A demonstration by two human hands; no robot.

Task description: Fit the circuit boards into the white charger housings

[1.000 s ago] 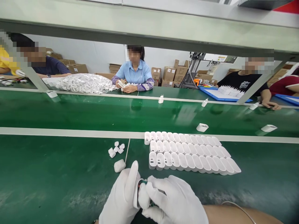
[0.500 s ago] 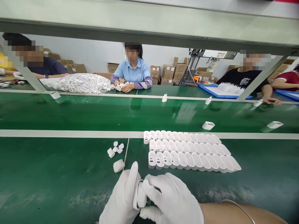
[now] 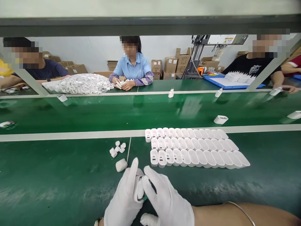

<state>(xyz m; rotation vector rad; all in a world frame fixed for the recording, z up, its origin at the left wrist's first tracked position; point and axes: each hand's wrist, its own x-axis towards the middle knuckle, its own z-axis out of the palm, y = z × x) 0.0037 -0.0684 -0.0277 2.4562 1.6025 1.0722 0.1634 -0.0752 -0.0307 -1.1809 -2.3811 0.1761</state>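
My left hand [image 3: 125,197], in a white glove, is closed around a small white plastic casing [image 3: 139,189]. A bit of green, like the edge of a circuit board [image 3: 145,197], shows at the casing's lower end. My right hand [image 3: 166,197], also gloved in white, is beside it with the fingertips at the casing's right side. Its thumb stands apart lower down. The fingers cover part of the casing. Just beyond my left hand lie a larger white putty-like lump [image 3: 121,165] and several small white lumps [image 3: 117,148].
Three rows of white open-topped charger casings [image 3: 192,158] stand ahead to the right. Beyond a pale rail runs a green conveyor belt [image 3: 105,113] with a white casing [image 3: 221,119] on it. Co-workers sit opposite, near a clear bag of white parts [image 3: 82,84] and a blue tray [image 3: 235,82].
My right thumb has come away from the casing, and the right fingers have straightened. The casing stays in my left hand. The view has shifted slightly, and pieces on the belt appear further right.
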